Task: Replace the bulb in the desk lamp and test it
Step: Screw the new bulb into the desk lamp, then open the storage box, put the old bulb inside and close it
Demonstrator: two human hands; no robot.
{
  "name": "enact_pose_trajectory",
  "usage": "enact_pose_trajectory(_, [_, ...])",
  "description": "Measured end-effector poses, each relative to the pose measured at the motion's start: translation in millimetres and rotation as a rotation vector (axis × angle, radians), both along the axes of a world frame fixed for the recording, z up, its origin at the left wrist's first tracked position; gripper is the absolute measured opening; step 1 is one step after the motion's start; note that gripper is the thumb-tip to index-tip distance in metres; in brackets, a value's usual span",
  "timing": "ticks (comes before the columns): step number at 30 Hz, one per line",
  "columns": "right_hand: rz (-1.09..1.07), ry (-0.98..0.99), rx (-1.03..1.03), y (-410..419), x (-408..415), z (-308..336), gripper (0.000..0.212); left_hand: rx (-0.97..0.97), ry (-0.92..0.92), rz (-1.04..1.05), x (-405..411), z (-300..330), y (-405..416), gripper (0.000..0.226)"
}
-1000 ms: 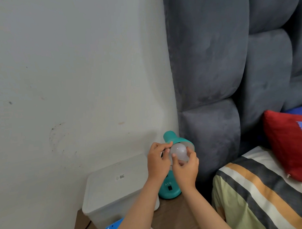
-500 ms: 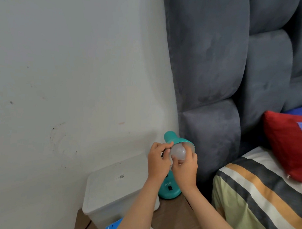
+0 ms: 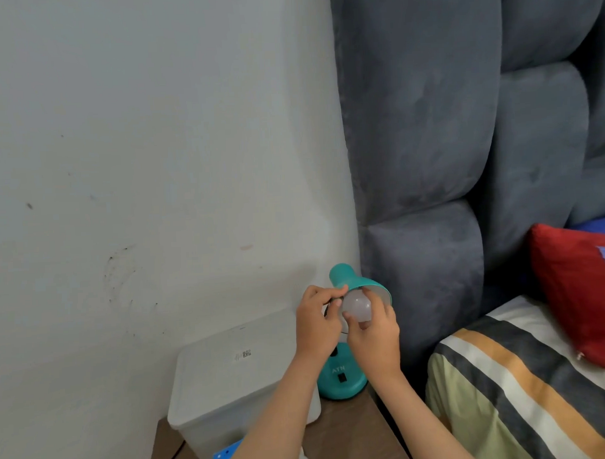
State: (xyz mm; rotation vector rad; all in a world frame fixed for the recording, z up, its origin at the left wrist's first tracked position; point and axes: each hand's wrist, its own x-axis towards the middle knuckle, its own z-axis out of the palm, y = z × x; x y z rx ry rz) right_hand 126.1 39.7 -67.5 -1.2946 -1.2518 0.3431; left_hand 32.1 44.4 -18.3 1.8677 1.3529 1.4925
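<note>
Only one view is given, from the head camera, looking down at a corner between a pale wall and a grey padded headboard. A teal desk lamp is seen standing on a brown bedside table, its round base marked with white letters and a dark switch. The lamp shade is tilted so that its open mouth faces toward the camera. A frosted white bulb is held at the mouth of the shade, partly inside it; whether it is seated in the socket cannot be told. The bulb is gripped by the right hand, whose fingers are closed around its globe from below and from the right. The rim of the shade is pinched between the thumb and fingers of the left hand, just beside the bulb. A white lidded plastic box is set on the table to the left of the lamp, against the wall. A striped blanket and a red pillow are visible on the bed at the right.
</note>
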Motion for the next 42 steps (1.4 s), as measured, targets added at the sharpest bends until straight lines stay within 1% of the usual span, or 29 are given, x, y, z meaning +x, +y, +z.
enact_pose_trajectory(3, [-0.007,0.033,-0.017,2,2,2,0.048,-0.001,0.009,-0.001,0,0,1,0.028])
enact_pose_trajectory(10, [0.024,0.043,0.0,5,7,1,0.044,-0.009,0.014,0.01,1,1,-1,0.028])
enact_pose_trajectory(12, [0.044,0.045,-0.013,4,7,0,0.046,-0.034,0.032,-0.005,-1,2,-3,0.03])
enact_pose_trajectory(14, [0.047,0.035,-0.042,0,5,-1,0.052,-0.062,0.076,-0.031,-3,2,-10,0.031])
enact_pose_trajectory(17, [-0.061,-0.003,-0.047,-14,0,-3,0.059,-0.099,0.126,-0.051,-12,0,-24,0.034])
enact_pose_trajectory(19, [-0.134,-0.003,0.03,-24,-5,-5,0.053,-0.127,0.158,-0.028,-23,-2,-34,0.036])
enact_pose_trajectory(21, [-0.145,-0.057,0.109,-34,-15,-8,0.045,-0.131,0.175,0.044,-44,-6,-45,0.037])
enact_pose_trajectory(22, [-0.117,-0.092,0.14,-38,-20,-9,0.041,-0.128,0.179,0.09,-56,-9,-51,0.038])
enact_pose_trajectory(24, [-0.014,-0.155,0.181,-45,-34,-12,0.033,-0.135,0.195,0.193,-83,-14,-62,0.039])
enact_pose_trajectory(26, [0.104,-0.206,0.185,-50,-50,-12,0.026,-0.168,0.267,0.326,-108,-19,-72,0.045])
enact_pose_trajectory(28, [0.193,-0.249,0.15,-53,-67,-10,0.026,-0.246,0.36,0.473,-133,-23,-81,0.053])
enact_pose_trajectory(30, [0.271,-0.286,0.044,-51,-81,-8,0.038,-0.334,0.415,0.57,-156,-29,-89,0.066])
enact_pose_trajectory(32, [0.355,-0.319,-0.113,-44,-90,-7,0.058,-0.44,0.422,0.619,-177,-36,-95,0.082])
enact_pose_trajectory(35, [0.397,-0.395,-0.322,-29,-95,-6,0.085,-0.597,0.373,0.608,-201,-46,-100,0.104])
enact_pose_trajectory(37, [0.396,-0.435,-0.45,-19,-95,-6,0.101,-0.645,0.311,0.541,-210,-51,-101,0.115])
enact_pose_trajectory(39, [0.398,-0.457,-0.574,-10,-94,-5,0.118,-0.655,0.236,0.454,-213,-53,-102,0.118])
enact_pose_trajectory(40, [0.41,-0.468,-0.62,-6,-93,-6,0.123,-0.65,0.218,0.417,-212,-54,-103,0.115])
enact_pose_trajectory(42, [0.45,-0.491,-0.653,-2,-94,-8,0.123,-0.628,0.195,0.4,-210,-56,-102,0.107])
